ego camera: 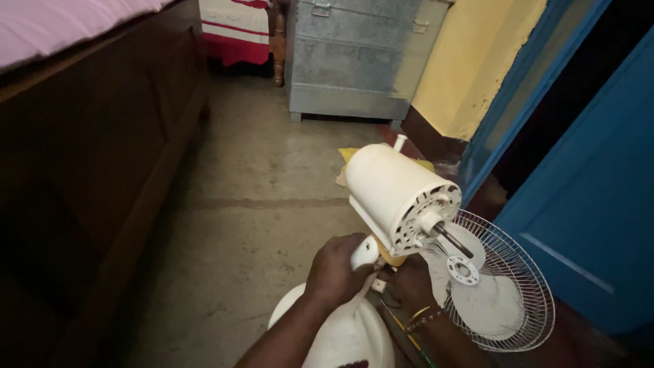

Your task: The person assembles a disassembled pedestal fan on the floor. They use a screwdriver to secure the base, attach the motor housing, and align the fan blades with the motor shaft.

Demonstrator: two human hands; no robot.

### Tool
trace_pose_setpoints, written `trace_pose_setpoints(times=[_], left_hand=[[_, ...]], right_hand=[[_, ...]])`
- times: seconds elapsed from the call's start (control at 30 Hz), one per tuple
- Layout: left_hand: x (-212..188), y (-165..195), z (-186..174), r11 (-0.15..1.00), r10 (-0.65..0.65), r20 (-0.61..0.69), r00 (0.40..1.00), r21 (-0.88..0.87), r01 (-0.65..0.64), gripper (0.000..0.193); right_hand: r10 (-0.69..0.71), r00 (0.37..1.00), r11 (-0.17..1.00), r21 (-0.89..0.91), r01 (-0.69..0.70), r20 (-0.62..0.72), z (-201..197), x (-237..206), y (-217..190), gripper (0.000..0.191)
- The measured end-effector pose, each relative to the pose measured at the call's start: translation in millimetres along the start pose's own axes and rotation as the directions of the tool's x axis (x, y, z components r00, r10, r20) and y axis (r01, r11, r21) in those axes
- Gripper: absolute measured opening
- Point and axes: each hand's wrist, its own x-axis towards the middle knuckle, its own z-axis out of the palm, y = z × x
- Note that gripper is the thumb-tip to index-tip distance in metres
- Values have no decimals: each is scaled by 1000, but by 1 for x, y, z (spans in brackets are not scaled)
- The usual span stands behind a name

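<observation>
A cream table fan motor housing (pixel 398 191) stands on its neck with the bare metal shaft (pixel 453 240) pointing toward me and to the right. My left hand (pixel 335 272) grips the white neck of the fan just under the housing. My right hand (pixel 412 281), with bangles on the wrist, holds the joint below the motor from the right side. The fan's round white base (pixel 347 337) lies beneath my hands. No blades or front guard are on the shaft.
A white wire fan guard (pixel 507 293) leans on the floor to the right, by a blue door (pixel 599 204). A dark wooden bed frame (pixel 88 170) runs along the left. A grey metal trunk (pixel 357 58) stands at the back, beside a yellow wall. A yellow cloth (pixel 347 160) lies behind the fan.
</observation>
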Motion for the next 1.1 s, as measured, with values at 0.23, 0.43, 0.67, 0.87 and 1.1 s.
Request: trace_pose_setpoints(times=[0.23,0.43,0.67,0.87,1.1], left_hand=[[-5,23,-6,996,75,-37,997,59,-72,44],[2,49,-24,985,85,74,994,146,-95,49],[0,70,-32,984,94,182,979,133,-120,51],[-2,74,-29,989,117,138,984,79,-128,57],[-1,64,-20,984,174,58,983,40,-176,53]], right_hand=[[389,920,898,-206,-389,-41,-14,-7,-14,25],[241,943,342,890,-302,228,-4,-29,-29,32],[184,967,351,907,-234,179,0,-48,-56,41],[132,959,269,923,-277,250,-9,-47,-66,36],[282,941,364,887,-283,185,-15,-47,-71,32]])
